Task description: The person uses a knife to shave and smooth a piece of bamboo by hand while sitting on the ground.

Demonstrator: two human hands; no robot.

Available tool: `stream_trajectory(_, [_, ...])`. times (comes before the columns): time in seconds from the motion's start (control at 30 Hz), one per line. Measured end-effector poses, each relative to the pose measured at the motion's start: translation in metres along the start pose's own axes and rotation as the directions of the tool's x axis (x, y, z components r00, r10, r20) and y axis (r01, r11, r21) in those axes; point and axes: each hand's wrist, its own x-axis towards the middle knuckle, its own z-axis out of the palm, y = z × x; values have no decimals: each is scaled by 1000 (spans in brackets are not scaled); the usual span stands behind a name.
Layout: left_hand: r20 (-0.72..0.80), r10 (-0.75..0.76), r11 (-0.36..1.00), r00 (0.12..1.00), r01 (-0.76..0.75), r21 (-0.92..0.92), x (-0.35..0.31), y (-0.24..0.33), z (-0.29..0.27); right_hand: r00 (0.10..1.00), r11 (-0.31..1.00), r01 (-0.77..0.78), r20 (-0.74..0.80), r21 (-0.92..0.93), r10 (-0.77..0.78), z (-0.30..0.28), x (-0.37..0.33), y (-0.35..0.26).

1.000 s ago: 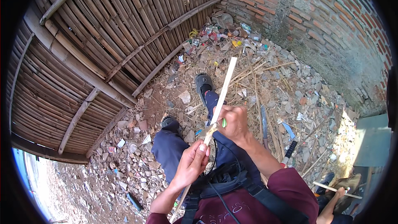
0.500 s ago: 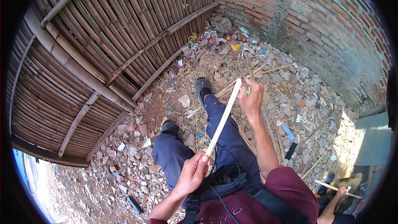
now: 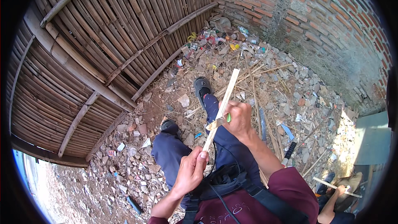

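I'm watching a pale strip [image 3: 229,92] slanting above the person's legs [image 3: 170,153], the left hand [image 3: 192,171] clamping it and hiding its lower part. The right hand [image 3: 239,119] is gripping a knife [image 3: 215,124], concealing most of the green handle [image 3: 229,118], its blade crossing the strip. Farther out, a co-worker [image 3: 330,206] is showing only partly, cut off at lower right.

A pale, straight, narrow strip [image 3: 229,93] slants up and rightward, crossed by a knife [image 3: 220,122] with green on its handle.
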Motion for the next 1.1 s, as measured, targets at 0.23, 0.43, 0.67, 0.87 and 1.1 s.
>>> stream_trajectory(0.23, [9,-31,1000,999,31,2,-6,3,1,980,979,-163,-137,-126,145,9,14,34])
stream_trajectory(0.43, [134,-75,997,988,72,25,-40,-15,2,859,871,-490,-194,-43,474,4,46,153])
stream_trajectory(0.67, [-51,-92,986,994,98,132,-14,-46,-33,693,302,-700,510,647,510,1,-6,85])
stream_trajectory(0.87, [24,-71,980,997,65,189,17,-34,-41,662,164,-742,669,650,338,2,-7,6])
stream_trajectory(1.1, [89,-70,974,994,49,223,35,3,-45,737,230,-614,444,755,510,7,0,1])
